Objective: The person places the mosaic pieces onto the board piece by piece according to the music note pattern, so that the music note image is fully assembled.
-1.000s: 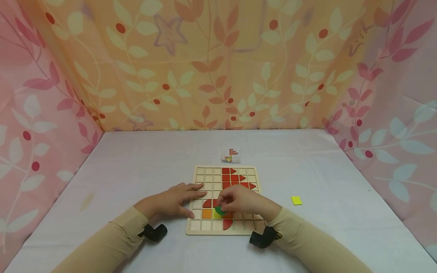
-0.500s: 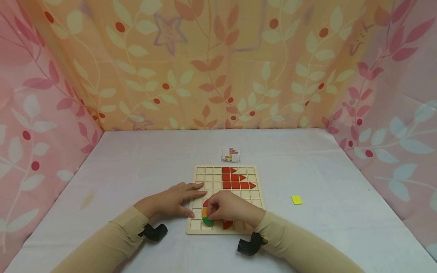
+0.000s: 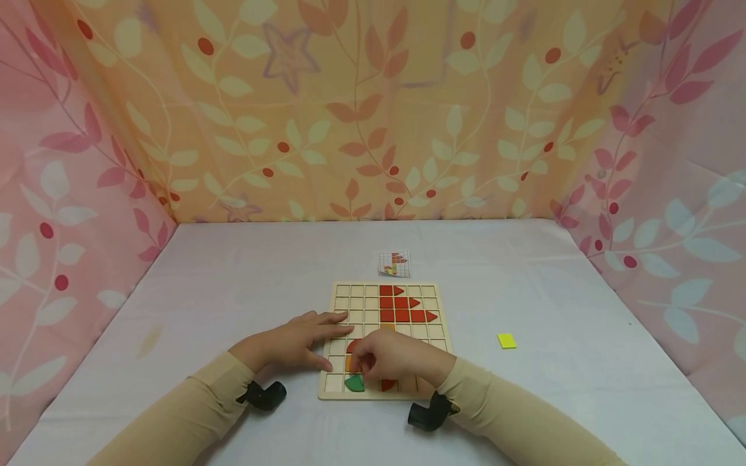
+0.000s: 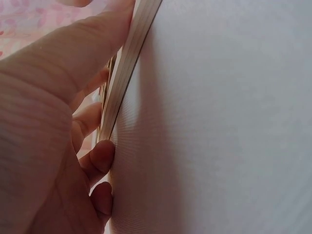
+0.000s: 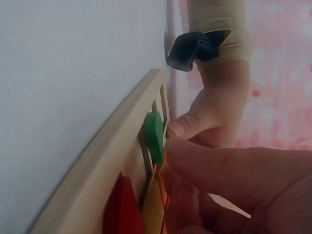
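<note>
A wooden grid board lies on the table with coloured pieces in some of its cells. My left hand rests on its left edge, fingers spread over the border, thumb along the side. The bent fingers of my right hand hold a green quarter-circle piece by its edge over a bottom-row cell. In the right wrist view that green piece sits slightly tilted in the cell, thumb tip against it. Red quarter-circle and orange pieces are partly hidden by this hand.
Red squares and triangles form rows in the board's upper right. Behind the board lies a small printed pattern card. A yellow square piece is on the table to the right. Patterned cloth hangs around the table.
My right hand has carried the green piece leftward and toward me, from over the yellow piece down to a bottom-row cell. The left hand stays in place.
</note>
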Demonstrator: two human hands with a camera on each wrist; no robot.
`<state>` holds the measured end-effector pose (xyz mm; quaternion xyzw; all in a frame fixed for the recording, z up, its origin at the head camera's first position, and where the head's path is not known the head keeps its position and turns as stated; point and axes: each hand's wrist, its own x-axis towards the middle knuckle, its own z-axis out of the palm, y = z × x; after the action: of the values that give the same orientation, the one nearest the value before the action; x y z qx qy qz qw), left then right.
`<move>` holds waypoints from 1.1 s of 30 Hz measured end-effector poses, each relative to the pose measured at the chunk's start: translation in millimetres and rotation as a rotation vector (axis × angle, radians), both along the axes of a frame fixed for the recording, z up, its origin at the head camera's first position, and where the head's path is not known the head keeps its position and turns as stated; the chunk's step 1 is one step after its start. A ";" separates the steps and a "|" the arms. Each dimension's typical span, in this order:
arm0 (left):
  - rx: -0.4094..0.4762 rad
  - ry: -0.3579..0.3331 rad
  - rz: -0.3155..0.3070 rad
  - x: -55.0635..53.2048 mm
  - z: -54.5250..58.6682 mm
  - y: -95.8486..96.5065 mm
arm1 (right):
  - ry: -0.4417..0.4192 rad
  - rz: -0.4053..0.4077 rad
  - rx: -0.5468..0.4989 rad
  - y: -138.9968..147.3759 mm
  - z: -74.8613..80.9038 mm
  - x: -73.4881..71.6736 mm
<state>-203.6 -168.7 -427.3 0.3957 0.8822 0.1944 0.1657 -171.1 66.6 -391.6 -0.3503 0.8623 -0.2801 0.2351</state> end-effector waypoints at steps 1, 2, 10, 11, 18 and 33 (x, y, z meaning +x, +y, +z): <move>-0.002 -0.002 0.003 -0.1 -0.1 0.1 | -0.015 0.011 0.002 0.2 0.2 0.7; -0.004 -0.004 0.006 -0.2 -0.4 0.3 | -0.029 0.016 0.002 0.3 -0.1 1.6; -0.004 0.005 0.003 -1.1 -1.6 0.5 | -0.017 0.007 0.002 0.4 -2.5 5.2; -0.002 0.005 0.002 -1.2 -1.8 0.4 | -0.015 0.006 0.002 0.4 -3.0 4.9; -0.003 0.010 0.001 -1.5 -2.7 -0.2 | -0.002 0.017 -0.025 -1.4 -3.7 6.6; 0.005 0.011 -0.010 -0.8 -0.3 -0.6 | -0.016 -0.016 -0.071 -1.5 -11.0 5.9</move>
<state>-204.4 -169.3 -427.6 0.4013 0.8807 0.1936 0.1610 -165.2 65.0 -402.6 -0.3493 0.8526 -0.3150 0.2275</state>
